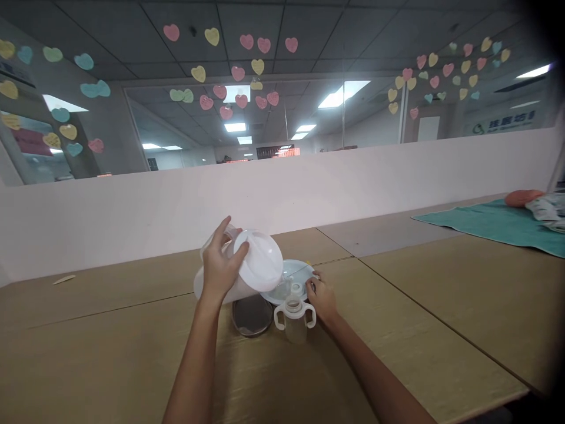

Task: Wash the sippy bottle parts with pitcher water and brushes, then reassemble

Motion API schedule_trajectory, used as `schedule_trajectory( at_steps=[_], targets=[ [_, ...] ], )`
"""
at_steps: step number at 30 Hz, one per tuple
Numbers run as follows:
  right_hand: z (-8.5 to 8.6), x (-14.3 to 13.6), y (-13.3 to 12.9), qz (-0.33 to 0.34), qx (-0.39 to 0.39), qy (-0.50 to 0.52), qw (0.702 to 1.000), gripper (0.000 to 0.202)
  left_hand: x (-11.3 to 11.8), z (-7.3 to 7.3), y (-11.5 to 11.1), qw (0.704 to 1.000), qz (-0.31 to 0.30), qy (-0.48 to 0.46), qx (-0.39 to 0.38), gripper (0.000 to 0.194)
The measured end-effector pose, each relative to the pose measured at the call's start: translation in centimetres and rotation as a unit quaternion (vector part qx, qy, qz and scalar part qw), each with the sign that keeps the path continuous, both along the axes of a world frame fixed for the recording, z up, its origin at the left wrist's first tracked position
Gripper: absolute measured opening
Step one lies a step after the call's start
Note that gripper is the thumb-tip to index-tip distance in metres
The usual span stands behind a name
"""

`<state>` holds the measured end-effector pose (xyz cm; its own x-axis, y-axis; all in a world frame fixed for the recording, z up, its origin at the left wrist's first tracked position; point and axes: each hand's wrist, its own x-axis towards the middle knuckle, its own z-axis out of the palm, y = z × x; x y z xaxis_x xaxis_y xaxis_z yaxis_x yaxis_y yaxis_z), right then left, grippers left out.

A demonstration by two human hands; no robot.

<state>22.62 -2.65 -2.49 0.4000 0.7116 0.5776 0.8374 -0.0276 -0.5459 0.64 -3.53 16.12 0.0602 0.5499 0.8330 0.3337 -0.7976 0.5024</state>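
My left hand (220,262) grips a white pitcher (260,259) with a round white lid, tilted with its lid end toward the right. Below the lid's right edge is a pale blue plate (270,296) with small clear parts on it. My right hand (321,296) has its fingers bent at the plate's right edge; what they pinch is too small to make out. In front of the plate stands an open bottle (295,321) with two white handles. A dark round disc (252,317) lies to its left, partly under the pitcher.
The brown table (132,353) has seams between its panels. A green cloth (494,227) with an orange item (523,198) lies at the far right. A low white wall (145,218) with glass above borders the back. A small flat scrap (64,280) lies far left.
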Motion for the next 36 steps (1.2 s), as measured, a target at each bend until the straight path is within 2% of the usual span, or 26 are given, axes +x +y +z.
schedule_trajectory(
  at_steps=[4, 8, 12, 16, 19, 22, 25, 29, 32, 36],
  targets=[
    [0.1, 0.0, -0.1, 0.007, -0.011, 0.008, 1.0, 0.028, 1.0, 0.4, -1.5, 0.992, 0.039, 0.109, 0.041, 0.057],
    [0.2, 0.0, -0.1, 0.011, -0.017, 0.008, 1.0, 0.029, 1.9, 0.2, -2.3, 0.98, 0.062, 0.179, 0.066, 0.06],
    [0.3, 0.0, -0.2, 0.005, -0.03, 0.007, 1.0, 0.029, 2.1, 0.1, -2.4, 0.975, 0.074, 0.194, 0.076, 0.061],
    [0.4, -0.1, -0.2, 0.002, -0.033, 0.002, 0.999, 0.029, 1.8, 0.2, -2.2, 0.983, 0.045, 0.172, 0.053, 0.061],
    [0.5, -0.1, -0.2, 0.003, -0.036, 0.002, 0.999, 0.029, 1.0, 0.3, -1.3, 0.995, 0.004, 0.096, 0.021, 0.059],
    [0.5, -0.2, -0.2, -0.001, -0.038, 0.002, 0.999, 0.031, -0.2, 0.1, 0.3, 0.997, -0.041, -0.054, -0.046, 0.061],
    [0.4, -0.2, -0.2, -0.003, -0.037, 0.007, 0.999, 0.031, -1.5, -0.3, 2.2, 0.968, -0.057, -0.217, -0.11, 0.063],
    [0.3, -0.1, -0.1, 0.005, -0.025, 0.007, 1.0, 0.029, -3.5, -0.7, 4.2, 0.913, -0.02, -0.372, -0.164, 0.066],
    [0.2, -0.1, -0.1, 0.01, -0.021, 0.01, 1.0, 0.029, -5.1, -0.8, 5.0, 0.875, 0.013, -0.443, -0.194, 0.074],
    [0.1, -0.1, 0.0, 0.009, -0.013, 0.012, 1.0, 0.028, -7.0, -1.1, 5.7, 0.854, 0.051, -0.489, -0.174, 0.078]
  ],
)
